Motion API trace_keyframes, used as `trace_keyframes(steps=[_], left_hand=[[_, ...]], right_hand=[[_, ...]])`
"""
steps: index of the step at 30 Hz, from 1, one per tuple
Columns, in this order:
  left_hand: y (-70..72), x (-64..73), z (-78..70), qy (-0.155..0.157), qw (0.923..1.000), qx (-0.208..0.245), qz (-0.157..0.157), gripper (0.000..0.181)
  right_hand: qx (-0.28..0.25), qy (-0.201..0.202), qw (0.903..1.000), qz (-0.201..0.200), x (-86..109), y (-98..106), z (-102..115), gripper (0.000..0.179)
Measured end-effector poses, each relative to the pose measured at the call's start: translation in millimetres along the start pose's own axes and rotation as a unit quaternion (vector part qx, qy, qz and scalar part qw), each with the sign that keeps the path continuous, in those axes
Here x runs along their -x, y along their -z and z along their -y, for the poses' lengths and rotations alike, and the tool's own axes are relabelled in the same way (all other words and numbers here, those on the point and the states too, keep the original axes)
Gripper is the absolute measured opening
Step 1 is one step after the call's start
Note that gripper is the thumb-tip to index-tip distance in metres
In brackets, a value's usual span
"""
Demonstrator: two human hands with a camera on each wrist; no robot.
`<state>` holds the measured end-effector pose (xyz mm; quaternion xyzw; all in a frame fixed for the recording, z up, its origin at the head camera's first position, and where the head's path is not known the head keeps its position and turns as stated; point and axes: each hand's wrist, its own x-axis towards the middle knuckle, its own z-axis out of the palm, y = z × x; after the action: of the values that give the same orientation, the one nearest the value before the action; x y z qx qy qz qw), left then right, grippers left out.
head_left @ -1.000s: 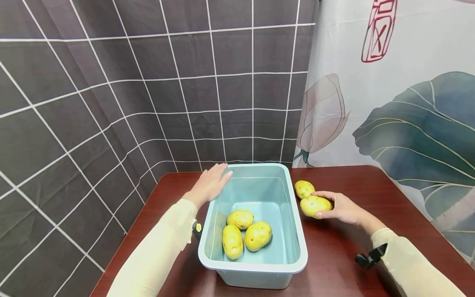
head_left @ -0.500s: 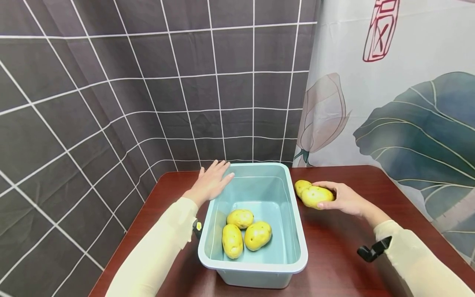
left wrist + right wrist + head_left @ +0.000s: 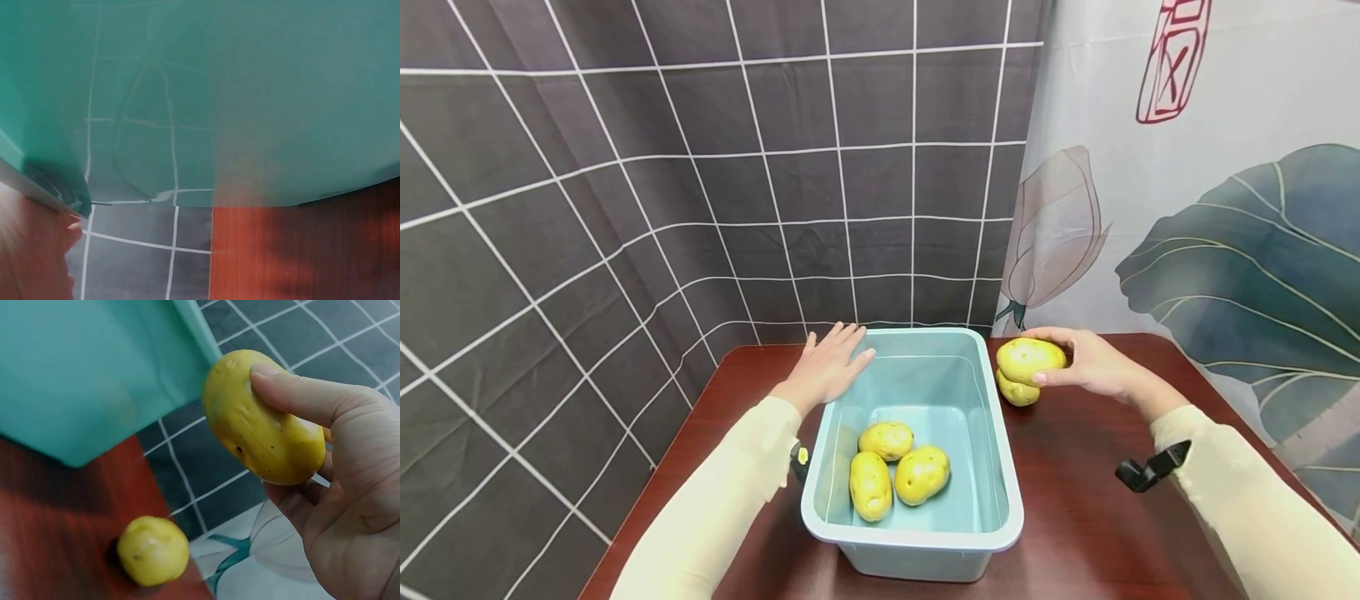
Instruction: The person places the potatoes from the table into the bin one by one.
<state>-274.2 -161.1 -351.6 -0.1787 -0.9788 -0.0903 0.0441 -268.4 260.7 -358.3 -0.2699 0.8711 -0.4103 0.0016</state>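
My right hand point(image 3: 1093, 363) grips a yellow potato point(image 3: 1032, 360), thumb on one side and fingers round the other; the right wrist view shows this potato point(image 3: 259, 419) raised off the table. Below it a second potato point(image 3: 1018, 390) lies on the table beside the bin, partly covered by the held one in the head view. Three potatoes point(image 3: 921, 476) sit together on the floor of the light blue plastic bin point(image 3: 912, 540). At the bin's far left rim rests my left hand point(image 3: 827, 367), its fingers straight and spread. Only part of that hand point(image 3: 31, 250) shows in the left wrist view.
The bin stands on a dark red wooden table point(image 3: 1097, 500). Behind and to the left hangs a grey curtain point(image 3: 700, 167) with a white grid. A white curtain point(image 3: 1075, 100) with lotus prints hangs at the back right, close to the table's far edge.
My right hand has lifted the potato from the table and moved it up and away, now over the second potato. My left hand stays at the rim, its fingers slightly more spread.
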Motion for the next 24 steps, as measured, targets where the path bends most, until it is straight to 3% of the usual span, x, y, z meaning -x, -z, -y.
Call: trace_keyframes(steps=[10,24], left_hand=[[-1.0,-0.9,-0.1,0.002,1.0,0.001,0.0,0.067],[-1.2,-0.9,0.4,-0.001,1.0,0.01,0.0,0.065]], right_hand=[[0.02,0.018,0.9995,0.019,-23.4,11.5,38.6,0.066],[0.053,0.049,0.9954,0.063,-57.0,1.0,69.9,0.067]])
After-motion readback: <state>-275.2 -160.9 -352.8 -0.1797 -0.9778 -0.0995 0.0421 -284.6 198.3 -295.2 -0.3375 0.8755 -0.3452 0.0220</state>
